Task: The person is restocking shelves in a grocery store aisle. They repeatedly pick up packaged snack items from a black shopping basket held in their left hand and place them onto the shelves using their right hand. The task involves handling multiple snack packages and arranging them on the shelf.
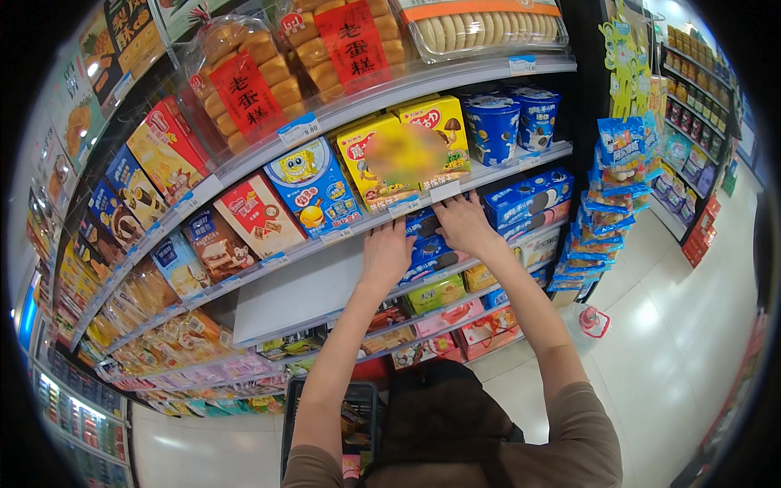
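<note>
Both my hands reach to the shelf level just below the yellow snack boxes. My left hand lies against the left end of stacked blue cookie boxes. Over the right part of the same stack is my right hand, its fingers stretched up to the shelf's price rail. The fingertips are partly hidden at the rail, so a grip cannot be made out. More blue cookie boxes lie to the right of my right hand. A bare white shelf board extends left of my left hand.
Yellow boxes and blue cups stand above my hands; bagged cakes sit higher. Blue snack bags hang at right. Below me is a dark basket. A clear jug with a red cap stands on the floor.
</note>
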Motion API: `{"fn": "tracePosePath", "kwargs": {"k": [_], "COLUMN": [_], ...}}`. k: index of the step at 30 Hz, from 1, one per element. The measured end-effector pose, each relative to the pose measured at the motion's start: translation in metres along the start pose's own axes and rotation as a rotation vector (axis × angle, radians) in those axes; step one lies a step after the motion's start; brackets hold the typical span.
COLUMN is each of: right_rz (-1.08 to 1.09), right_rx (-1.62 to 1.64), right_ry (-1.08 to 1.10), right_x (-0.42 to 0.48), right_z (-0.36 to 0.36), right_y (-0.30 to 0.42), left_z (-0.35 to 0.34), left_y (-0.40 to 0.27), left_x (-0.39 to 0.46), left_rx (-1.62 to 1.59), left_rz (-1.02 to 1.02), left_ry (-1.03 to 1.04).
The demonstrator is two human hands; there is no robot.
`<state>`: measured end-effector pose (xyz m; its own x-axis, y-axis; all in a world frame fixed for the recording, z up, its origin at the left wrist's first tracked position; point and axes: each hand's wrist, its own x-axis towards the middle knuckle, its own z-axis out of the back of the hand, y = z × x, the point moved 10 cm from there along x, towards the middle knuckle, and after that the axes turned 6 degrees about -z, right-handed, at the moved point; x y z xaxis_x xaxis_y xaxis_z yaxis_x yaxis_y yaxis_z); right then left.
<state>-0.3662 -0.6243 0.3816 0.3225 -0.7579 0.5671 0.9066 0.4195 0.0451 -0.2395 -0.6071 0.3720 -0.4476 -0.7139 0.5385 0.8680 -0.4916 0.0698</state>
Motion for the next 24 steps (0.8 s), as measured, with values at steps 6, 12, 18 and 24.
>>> {"fn": "tracePosePath", "kwargs": {"k": [6,12,18,24], "right_rz": [0.075,0.132,0.107,0.157], "right_rx": [-0.015,0.016,0.046,0.048], "right_ry": [-0.140,-0.348,-0.292,-0.371], "right_x": [-0.004,-0.024,-0.041,-0.065], "right_z": [0.008,0.042,0.044,0.062], "right_y": [0.007,0.022,0.035,0.059], "left_z": [0.009,0.027,0.046,0.069], "left_y": [-0.007,-0.020,-0.026,-0.035], "left_x": [-0.002,-0.014,-0.034,-0.067], "left_rx": [0.011,0.007,0.007,0.013], "left_rz": [0.001,-0.036,-0.038,-0.055], "left_ry": [-0.043,-0.179,-0.212,-0.290]}}
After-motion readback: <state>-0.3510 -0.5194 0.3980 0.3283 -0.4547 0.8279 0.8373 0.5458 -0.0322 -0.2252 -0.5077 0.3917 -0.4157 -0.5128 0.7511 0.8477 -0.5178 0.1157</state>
